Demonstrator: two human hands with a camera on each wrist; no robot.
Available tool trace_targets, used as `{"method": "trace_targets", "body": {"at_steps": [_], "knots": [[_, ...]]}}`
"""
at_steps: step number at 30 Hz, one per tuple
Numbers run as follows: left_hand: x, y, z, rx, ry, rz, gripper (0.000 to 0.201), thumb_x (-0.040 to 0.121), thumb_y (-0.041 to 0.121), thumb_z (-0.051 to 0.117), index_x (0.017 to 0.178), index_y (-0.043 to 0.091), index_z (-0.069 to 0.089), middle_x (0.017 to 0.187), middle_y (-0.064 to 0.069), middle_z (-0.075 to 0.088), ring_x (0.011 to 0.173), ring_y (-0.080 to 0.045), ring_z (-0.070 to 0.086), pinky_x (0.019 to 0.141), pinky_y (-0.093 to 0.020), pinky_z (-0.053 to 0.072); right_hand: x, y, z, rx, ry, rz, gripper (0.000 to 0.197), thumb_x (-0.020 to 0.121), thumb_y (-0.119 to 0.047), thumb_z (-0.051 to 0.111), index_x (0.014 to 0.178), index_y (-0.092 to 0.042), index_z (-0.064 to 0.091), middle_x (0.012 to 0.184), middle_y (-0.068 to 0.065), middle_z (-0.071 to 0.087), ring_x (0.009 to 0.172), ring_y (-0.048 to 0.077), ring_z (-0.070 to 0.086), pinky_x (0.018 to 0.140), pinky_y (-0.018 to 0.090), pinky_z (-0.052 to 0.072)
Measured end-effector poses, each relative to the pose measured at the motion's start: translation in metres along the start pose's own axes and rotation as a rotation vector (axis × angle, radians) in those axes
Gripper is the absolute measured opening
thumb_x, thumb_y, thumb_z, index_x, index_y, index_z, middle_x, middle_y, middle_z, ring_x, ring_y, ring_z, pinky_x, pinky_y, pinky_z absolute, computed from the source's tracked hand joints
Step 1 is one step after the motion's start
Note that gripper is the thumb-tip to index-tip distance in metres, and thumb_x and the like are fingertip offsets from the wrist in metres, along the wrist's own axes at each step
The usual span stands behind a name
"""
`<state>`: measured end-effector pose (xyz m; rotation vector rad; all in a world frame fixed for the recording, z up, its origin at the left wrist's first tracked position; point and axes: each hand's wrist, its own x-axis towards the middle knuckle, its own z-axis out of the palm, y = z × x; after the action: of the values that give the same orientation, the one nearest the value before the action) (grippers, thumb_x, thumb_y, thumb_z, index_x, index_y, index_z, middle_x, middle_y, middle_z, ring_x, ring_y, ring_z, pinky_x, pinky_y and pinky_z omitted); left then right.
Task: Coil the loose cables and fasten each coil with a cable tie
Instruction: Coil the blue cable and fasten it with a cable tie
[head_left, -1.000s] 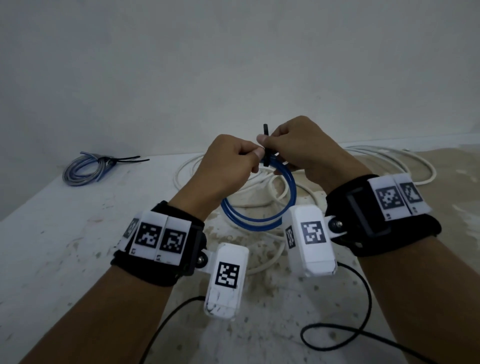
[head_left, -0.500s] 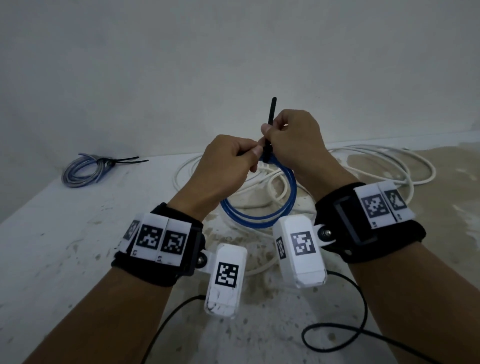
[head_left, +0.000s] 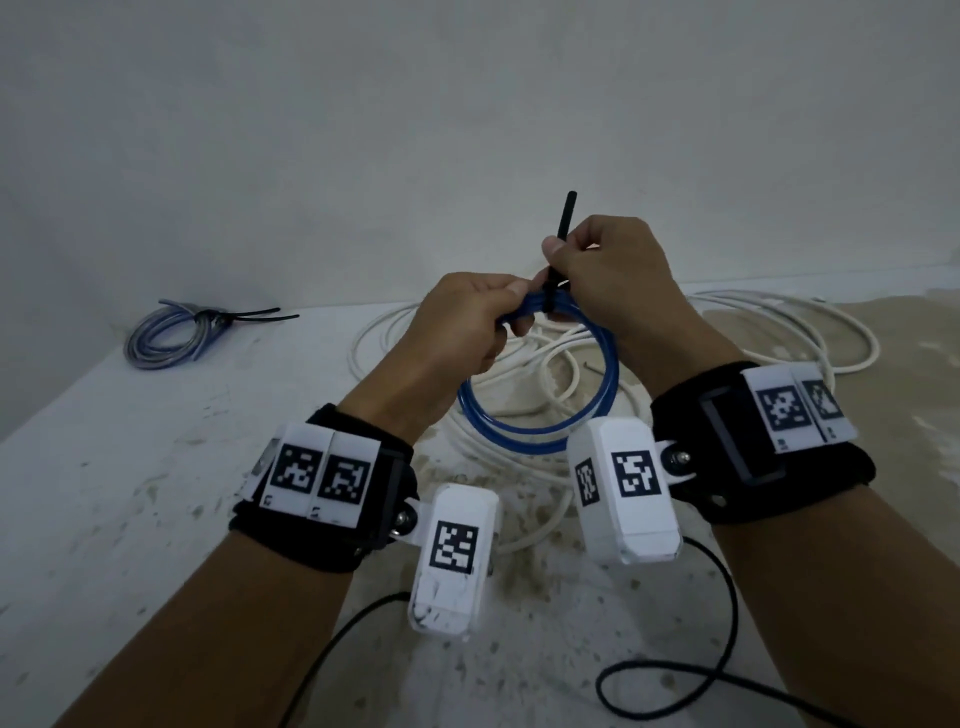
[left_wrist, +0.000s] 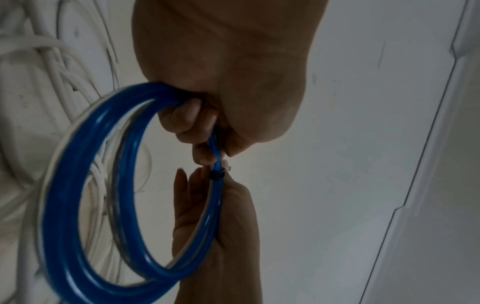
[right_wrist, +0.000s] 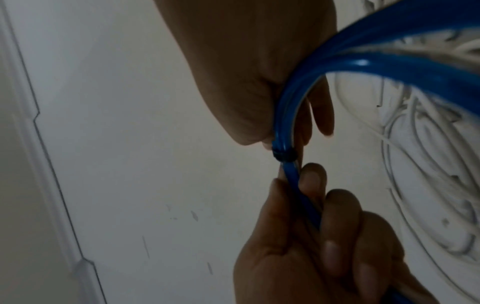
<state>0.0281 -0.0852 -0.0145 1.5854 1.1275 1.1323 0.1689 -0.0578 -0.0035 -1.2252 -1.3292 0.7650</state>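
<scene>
A blue cable coil (head_left: 545, 436) hangs in the air between both hands, above the table. My left hand (head_left: 506, 304) grips the coil's top strands, with fingers curled round them (left_wrist: 192, 121). A black cable tie (head_left: 563, 218) is looped tight round the strands (right_wrist: 284, 155) just beside that grip. My right hand (head_left: 561, 252) pinches the tie's tail between thumb and forefinger, and the tail sticks up above the hand. Loose white cable (head_left: 727, 312) lies tangled on the table behind and under the coil.
A grey-blue coil (head_left: 166, 332) bound with a black tie lies at the table's back left. Black leads (head_left: 717, 649) from the wrist cameras trail over the near table. A pale wall stands right behind the table (head_left: 104, 493).
My right hand has risen, drawing the tie's tail up through its head. More tail now shows above the fingers and the loop sits closer on the strands. The left hand has kept its grip.
</scene>
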Motion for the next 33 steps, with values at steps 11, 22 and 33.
{"method": "trace_targets", "body": {"at_steps": [11, 22, 33], "knots": [[0.002, -0.002, 0.001, 0.205, 0.1, 0.03, 0.019, 0.101, 0.015, 0.047, 0.112, 0.019, 0.062, 0.066, 0.004, 0.064, 0.045, 0.002, 0.046, 0.055, -0.022, 0.036, 0.001, -0.01, -0.02, -0.083, -0.225, 0.049, 0.022, 0.094, -0.025, 0.065, 0.078, -0.01, 0.061, 0.078, 0.005, 0.07, 0.06, 0.014, 0.066, 0.056, 0.025, 0.054], [-0.002, 0.0, 0.003, 0.293, 0.096, 0.041, 0.016, 0.1, 0.014, 0.048, 0.105, 0.016, 0.063, 0.068, 0.002, 0.065, 0.042, 0.002, 0.046, 0.05, -0.019, 0.033, 0.004, -0.008, -0.007, -0.45, -0.16, -0.204, 0.023, 0.091, -0.027, 0.067, 0.075, -0.014, 0.057, 0.085, 0.011, 0.069, 0.081, 0.028, 0.068, 0.08, 0.047, 0.057], [-0.004, 0.002, 0.002, 0.381, 0.106, 0.055, 0.028, 0.098, 0.011, 0.047, 0.086, -0.002, 0.069, 0.07, -0.011, 0.061, 0.04, -0.003, 0.038, 0.051, -0.024, 0.033, 0.004, 0.007, 0.005, -0.506, -0.057, -0.262, 0.019, 0.092, -0.03, 0.064, 0.082, -0.017, 0.055, 0.086, -0.001, 0.062, 0.083, 0.018, 0.059, 0.073, 0.028, 0.039]]}}
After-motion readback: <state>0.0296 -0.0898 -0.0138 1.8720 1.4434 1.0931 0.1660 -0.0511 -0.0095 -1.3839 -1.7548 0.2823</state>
